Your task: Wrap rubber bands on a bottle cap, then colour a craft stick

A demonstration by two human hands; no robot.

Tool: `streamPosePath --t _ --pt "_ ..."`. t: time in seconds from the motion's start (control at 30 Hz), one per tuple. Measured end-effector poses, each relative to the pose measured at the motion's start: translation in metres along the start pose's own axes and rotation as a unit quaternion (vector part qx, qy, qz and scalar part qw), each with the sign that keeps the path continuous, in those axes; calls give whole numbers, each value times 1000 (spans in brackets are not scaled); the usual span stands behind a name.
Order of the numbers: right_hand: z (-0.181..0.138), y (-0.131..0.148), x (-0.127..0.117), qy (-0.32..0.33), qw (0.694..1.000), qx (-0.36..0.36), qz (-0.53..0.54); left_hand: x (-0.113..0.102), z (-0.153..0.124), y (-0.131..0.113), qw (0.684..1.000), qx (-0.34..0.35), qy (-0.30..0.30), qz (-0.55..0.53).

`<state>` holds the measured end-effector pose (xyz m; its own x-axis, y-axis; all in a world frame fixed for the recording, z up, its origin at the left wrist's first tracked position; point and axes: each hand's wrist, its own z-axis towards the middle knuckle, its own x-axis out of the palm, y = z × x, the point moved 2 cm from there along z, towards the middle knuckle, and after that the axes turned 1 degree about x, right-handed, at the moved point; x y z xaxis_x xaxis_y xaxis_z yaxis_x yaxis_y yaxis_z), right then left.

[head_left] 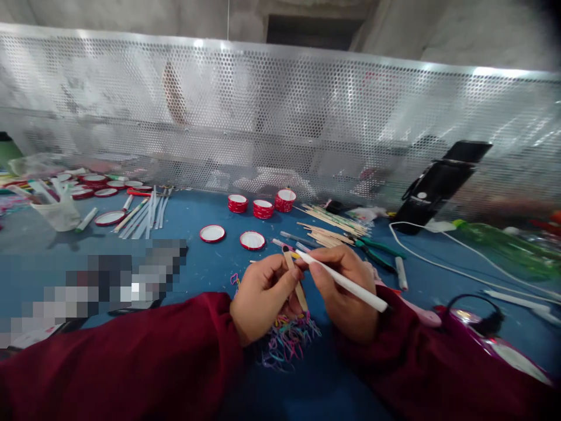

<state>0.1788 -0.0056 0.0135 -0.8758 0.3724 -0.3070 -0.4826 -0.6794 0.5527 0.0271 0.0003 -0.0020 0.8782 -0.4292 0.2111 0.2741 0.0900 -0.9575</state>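
Observation:
Between the thumb and fingers of my left hand (pixel 265 298) is a flat wooden craft stick (pixel 301 295), tilted, with a dark spot at its upper end. My right hand (pixel 348 292) grips a white marker pen (pixel 355 286) like a writing tool, its tip end close to the top of the stick. A small yellow bit shows there; I cannot tell whether the tip touches the wood. Just below both hands lies a tangled heap of small coloured rubber bands (pixel 289 348).
Red-rimmed round lids (pixel 252 240) lie and stand stacked on the blue table (pixel 197 263). To the right are wooden sticks (pixel 324 234), green-handled pliers (pixel 377 254), a white cable (pixel 421 272) and a black bottle-like cylinder (pixel 433 193). A white cup (pixel 59 213) of pens stands left; a perforated metal panel (pixel 263 117) closes the back.

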Motion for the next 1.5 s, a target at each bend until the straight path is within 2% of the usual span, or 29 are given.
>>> streamPosePath --t 0.13,0.4,0.83,1.07,1.17,1.3,1.5 --pt "-2 0 -6 -12 999 -18 -24 5 1 4 1000 5 7 -4" --pt "-5 -6 -9 -15 1000 9 -17 9 4 8 999 4 5 -38" --pt "-10 -11 -15 -33 999 5 -20 13 5 10 997 -33 18 -71" --pt "-12 6 -13 -12 1000 -12 1 6 -9 5 1000 -26 11 -5" --pt "-14 11 -11 -26 999 -22 -10 3 -12 4 999 -21 12 34" --pt "-16 11 -9 -34 998 -39 -37 1 -14 6 997 -17 14 69" --pt "-18 10 -10 -8 996 -59 -66 1 -15 9 996 -8 18 82"
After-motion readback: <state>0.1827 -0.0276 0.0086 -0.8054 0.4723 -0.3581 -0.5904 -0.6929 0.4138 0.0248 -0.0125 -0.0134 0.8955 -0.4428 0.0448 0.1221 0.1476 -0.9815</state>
